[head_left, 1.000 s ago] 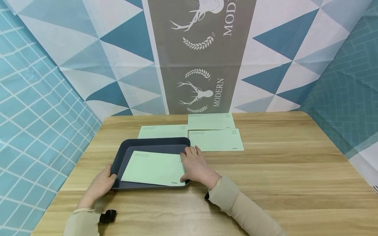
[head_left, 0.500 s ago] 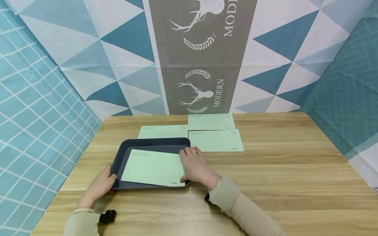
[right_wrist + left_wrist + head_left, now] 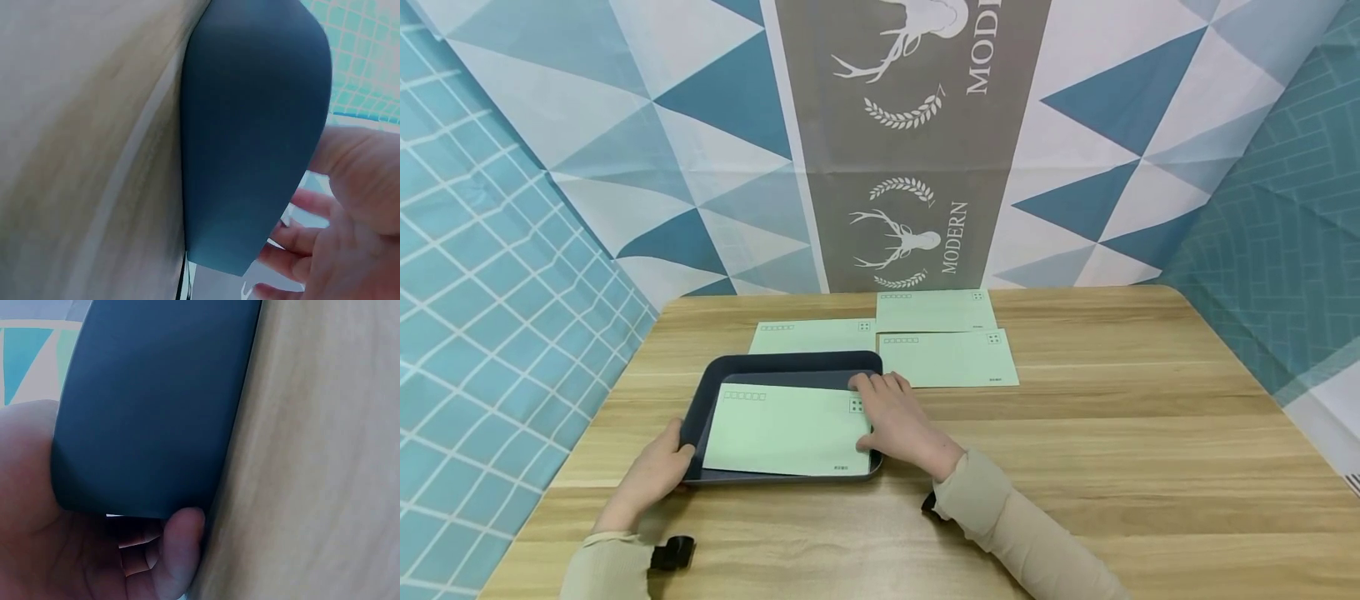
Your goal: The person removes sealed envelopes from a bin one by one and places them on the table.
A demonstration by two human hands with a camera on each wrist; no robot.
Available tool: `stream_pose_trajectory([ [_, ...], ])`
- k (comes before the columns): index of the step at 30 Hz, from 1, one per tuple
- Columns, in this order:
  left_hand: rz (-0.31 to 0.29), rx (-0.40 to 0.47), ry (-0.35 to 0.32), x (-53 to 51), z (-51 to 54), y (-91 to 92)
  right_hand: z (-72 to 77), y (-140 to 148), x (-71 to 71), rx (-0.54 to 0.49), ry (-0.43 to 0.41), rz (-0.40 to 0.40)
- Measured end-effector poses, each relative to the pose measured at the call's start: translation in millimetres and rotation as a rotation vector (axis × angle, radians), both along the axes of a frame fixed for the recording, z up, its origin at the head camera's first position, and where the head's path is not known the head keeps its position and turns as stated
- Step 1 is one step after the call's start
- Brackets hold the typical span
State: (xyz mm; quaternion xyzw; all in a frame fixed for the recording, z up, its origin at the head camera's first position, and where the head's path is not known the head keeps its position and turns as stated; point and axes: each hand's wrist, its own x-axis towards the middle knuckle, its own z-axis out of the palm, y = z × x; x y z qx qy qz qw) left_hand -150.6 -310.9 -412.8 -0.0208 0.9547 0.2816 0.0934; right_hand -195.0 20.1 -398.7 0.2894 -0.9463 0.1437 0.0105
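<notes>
Four pale green envelopes show in the head view, and one of them, the near envelope point(image 3: 786, 429), is in the dark blue tray point(image 3: 790, 362) left of centre. It covers most of the tray's floor and is turned slightly, with strips of dark floor visible along its upper and left edges. A row of small boxes is printed at its upper left, a square mark at its upper right and small print at its lower right.

The left hand point(image 3: 651, 471) grips the tray's left end, thumb at the rim; in the left wrist view its fingers curl below the end wall, one fingertip close to the wooden table point(image 3: 1112, 417). The right hand point(image 3: 898, 421) lies across the tray's right end, thumb and fingers apart, with the thumb at the near envelope's right edge and the fingertips by its upper right corner. Whether it pinches the paper, I cannot tell. In the right wrist view its fingers are beside the tray's outer wall.

Beyond the tray, the far left envelope point(image 3: 812, 335) is partly hidden behind the rim. Just right of it are the top envelope point(image 3: 936, 311) and, directly below that, the right envelope point(image 3: 947, 358). A patterned wall covering point(image 3: 700, 125) fills the upper part of the frame.
</notes>
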Motion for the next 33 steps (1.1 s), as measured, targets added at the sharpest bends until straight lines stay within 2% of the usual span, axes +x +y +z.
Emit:
stream_pose_trajectory([
  [5, -0.003, -0.004, -0.003, 0.0, 0.0, -0.1, 1.6, -1.3, -0.9, -0.094, -0.041, -0.029],
  [14, 0.022, 0.045, -0.051, 0.0, 1.1, 1.5, 2.1, -0.6, -0.1, -0.129, -0.103, -0.03],
  [23, 0.026, 0.024, -0.073, -1.9, 0.9, 0.3, 3.6, 0.5, -0.5, -0.282, -0.181, -0.053],
  [33, 0.026, 0.069, -0.044, 0.2, -0.1, 0.7, 5.1, 0.4, -0.5, -0.38, -0.22, -0.062],
])
